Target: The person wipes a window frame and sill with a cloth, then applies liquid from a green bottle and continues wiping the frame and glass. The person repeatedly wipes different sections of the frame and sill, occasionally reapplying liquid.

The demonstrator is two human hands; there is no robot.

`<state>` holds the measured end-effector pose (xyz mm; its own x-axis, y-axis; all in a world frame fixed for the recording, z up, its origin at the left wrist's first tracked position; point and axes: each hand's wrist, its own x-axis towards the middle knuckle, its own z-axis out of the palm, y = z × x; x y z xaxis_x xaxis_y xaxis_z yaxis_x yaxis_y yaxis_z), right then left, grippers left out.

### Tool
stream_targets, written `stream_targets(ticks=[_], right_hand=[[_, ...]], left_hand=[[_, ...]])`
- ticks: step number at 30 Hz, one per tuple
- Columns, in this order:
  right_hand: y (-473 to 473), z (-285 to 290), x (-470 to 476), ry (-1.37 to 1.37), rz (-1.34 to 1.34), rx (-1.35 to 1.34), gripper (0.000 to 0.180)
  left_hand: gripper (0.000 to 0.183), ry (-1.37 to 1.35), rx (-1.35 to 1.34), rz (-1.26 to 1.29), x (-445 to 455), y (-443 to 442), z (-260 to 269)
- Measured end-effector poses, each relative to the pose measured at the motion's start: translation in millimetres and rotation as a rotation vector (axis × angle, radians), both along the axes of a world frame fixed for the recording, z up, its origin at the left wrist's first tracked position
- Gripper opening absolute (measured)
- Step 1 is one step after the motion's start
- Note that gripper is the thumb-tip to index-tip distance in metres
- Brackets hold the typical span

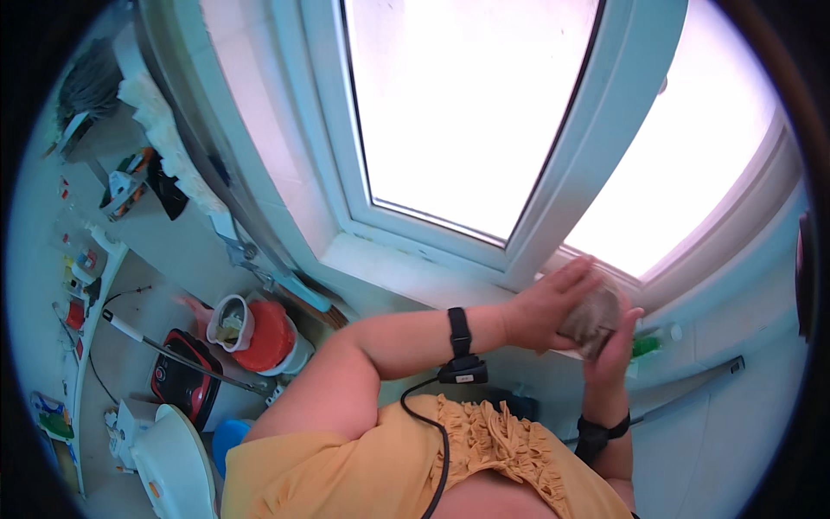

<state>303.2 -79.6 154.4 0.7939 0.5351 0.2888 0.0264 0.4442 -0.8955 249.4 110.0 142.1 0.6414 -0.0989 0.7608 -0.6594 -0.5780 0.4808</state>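
Note:
A greyish-brown wad (591, 318) is held between my two hands, close to the window sill (395, 263). Its surface is blurred, so I cannot tell the material. My left hand (551, 303) lies over its left side with the fingers stretched towards the window frame. From the right and below, my right hand (609, 350) cups it, thumb side up. Just above my hands is the lower corner of a white-framed window sash (538, 227), which appears swung inwards. Black bands with small devices circle both wrists.
A green bottle (646, 346) lies right of my right hand. To the left are a red-lidded bucket (264, 334), a white pot (231, 321) with scraps in it, a black-and-red appliance (185, 379), a white basin (172, 464) and a cluttered shelf (97, 311). A black cable hangs from my left wrist.

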Motion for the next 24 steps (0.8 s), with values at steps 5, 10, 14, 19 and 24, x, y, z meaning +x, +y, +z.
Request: stream_targets(ticks=[5, 10, 14, 19, 24], right_hand=[[98, 15, -23, -0.264, 0.331, -0.040, 0.065], [132, 77, -10, -1.280, -0.351, -0.149, 0.045], [152, 130, 5, -1.430, -0.592, -0.079, 0.038], [162, 129, -2, -1.437, -0.508, -0.060, 0.036], [151, 123, 16, -1.605, -0.604, -0.158, 0.030]], left_hand=[[0.084, 0.119, -0.148, 0.209, -58, 85, 18], [0.046, -0.159, -0.661, 0.030, -94, 181, 110], [0.081, -0.556, -0.104, 0.875, -95, 249, 224], [0.079, -0.637, 0.498, 1.245, -56, 311, 343], [0.067, -0.936, 0.473, 1.257, -36, 334, 305]])
